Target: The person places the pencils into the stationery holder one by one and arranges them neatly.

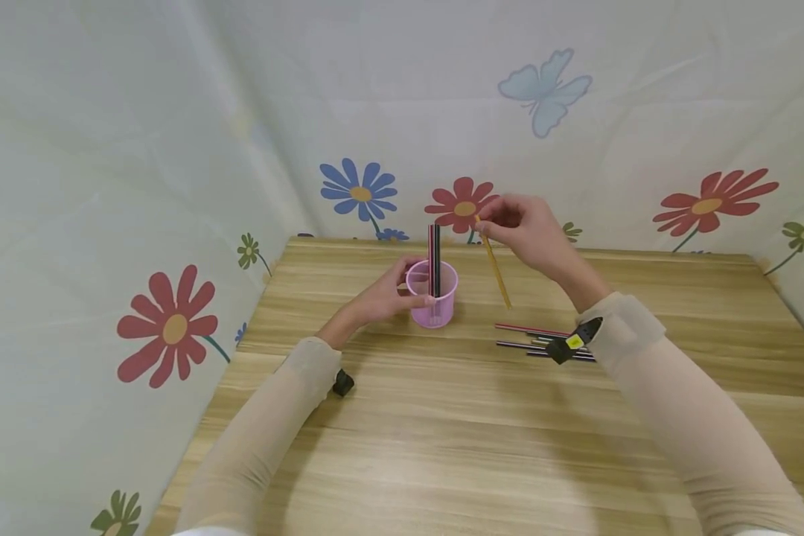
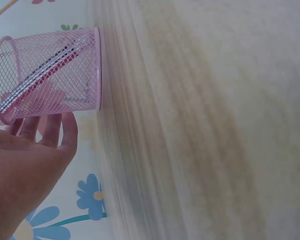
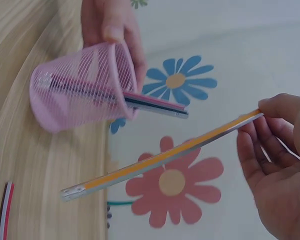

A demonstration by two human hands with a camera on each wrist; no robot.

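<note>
A pink mesh pencil cup [image 1: 445, 309] stands upright on the wooden table, with a few dark and red striped pencils [image 1: 434, 257] leaning inside it. My left hand [image 1: 391, 292] grips the cup from its left side, thumb at the front near the rim and fingers behind. In the left wrist view the fingers [image 2: 52, 130] curve along the mesh. To the right of the cup, my right hand [image 1: 525, 231] pinches an orange pencil [image 3: 165, 157] by its upper end between thumb and fingertips. This pencil slants downward, its lower end above the tabletop and apart from the cup.
Several dark and red pencils [image 1: 525, 345] lie in a loose pile on the table [image 1: 402, 439], partly hidden beneath the right wrist and its black camera [image 1: 563, 350]. A pale cloth wall [image 1: 409, 97] printed with flowers rises behind the table's back edge and on its left.
</note>
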